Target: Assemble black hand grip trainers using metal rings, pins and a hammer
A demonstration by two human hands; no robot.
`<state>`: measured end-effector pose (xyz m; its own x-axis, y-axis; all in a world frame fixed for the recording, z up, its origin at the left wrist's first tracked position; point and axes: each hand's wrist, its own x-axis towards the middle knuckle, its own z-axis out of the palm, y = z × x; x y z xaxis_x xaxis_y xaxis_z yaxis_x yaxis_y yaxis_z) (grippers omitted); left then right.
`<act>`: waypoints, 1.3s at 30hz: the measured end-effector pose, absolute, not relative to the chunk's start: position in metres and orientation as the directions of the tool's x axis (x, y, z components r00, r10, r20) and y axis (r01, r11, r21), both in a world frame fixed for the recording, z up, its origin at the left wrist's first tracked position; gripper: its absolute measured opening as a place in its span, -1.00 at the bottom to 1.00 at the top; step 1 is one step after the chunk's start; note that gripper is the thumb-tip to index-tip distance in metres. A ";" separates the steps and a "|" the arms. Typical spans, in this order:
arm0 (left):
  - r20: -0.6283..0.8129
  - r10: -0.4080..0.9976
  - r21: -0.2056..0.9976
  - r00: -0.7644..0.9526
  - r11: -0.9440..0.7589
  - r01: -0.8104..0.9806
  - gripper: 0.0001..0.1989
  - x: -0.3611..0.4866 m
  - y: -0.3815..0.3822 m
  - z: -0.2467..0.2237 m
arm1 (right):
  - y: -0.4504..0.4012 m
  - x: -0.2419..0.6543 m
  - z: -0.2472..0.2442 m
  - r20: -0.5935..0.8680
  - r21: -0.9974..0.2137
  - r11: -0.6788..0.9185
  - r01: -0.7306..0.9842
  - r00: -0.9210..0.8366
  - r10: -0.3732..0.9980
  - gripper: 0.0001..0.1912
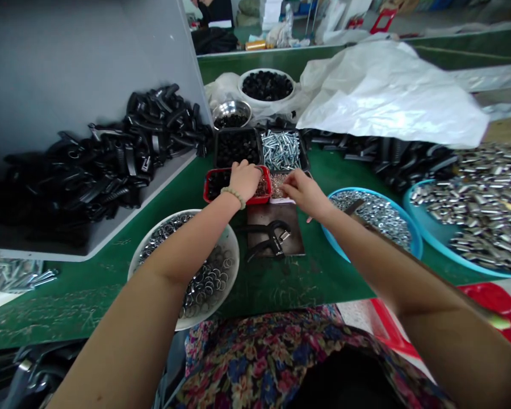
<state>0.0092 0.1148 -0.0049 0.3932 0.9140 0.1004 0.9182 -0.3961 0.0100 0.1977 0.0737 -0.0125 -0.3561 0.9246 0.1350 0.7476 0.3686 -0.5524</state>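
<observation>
My left hand (245, 178), a beaded bracelet at its wrist, reaches into the red tray (208, 194). Its fingers curl down near copper-coloured pieces (262, 186); what they hold is hidden. Beside it, my right hand (301, 190) has its thumb and fingertips pinched together over a container of tiny copper-coloured parts (277, 185). Anything in that pinch is too small to make out. Below both hands, a black two-handled plastic assembly (274, 241) with a silvery spring-like part lies on a dark square plate (297, 245).
Silvery screws (281, 150) fill a black tray behind my hands. A white bowl of metal rings (134, 258) stands left, blue basins (418, 250) of metal parts right. Black plastic handles (128, 153) pile up at left. A white plastic sheet (392, 91) covers more black parts.
</observation>
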 end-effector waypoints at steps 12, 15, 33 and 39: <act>0.093 0.913 0.053 0.397 -0.403 0.914 -0.72 0.013 0.113 -0.009 | 0.001 0.232 -0.043 -0.161 -0.750 0.106 0.653 -0.335 0.928 -0.83; 0.139 0.928 0.071 0.345 -0.357 0.931 -0.70 0.013 0.107 -0.005 | 0.000 0.227 -0.040 -0.082 -0.577 0.265 0.773 -0.378 0.922 -0.84; 0.029 0.953 0.639 0.301 -0.250 0.728 -0.85 0.011 -0.023 -0.039 | -0.026 0.338 -0.047 0.162 0.075 0.161 0.984 -0.172 0.972 -0.55; 0.112 0.902 0.343 0.418 -0.429 0.836 -0.74 0.014 -0.020 -0.047 | -0.027 0.363 -0.047 0.022 0.191 0.019 0.981 -0.024 0.999 -0.62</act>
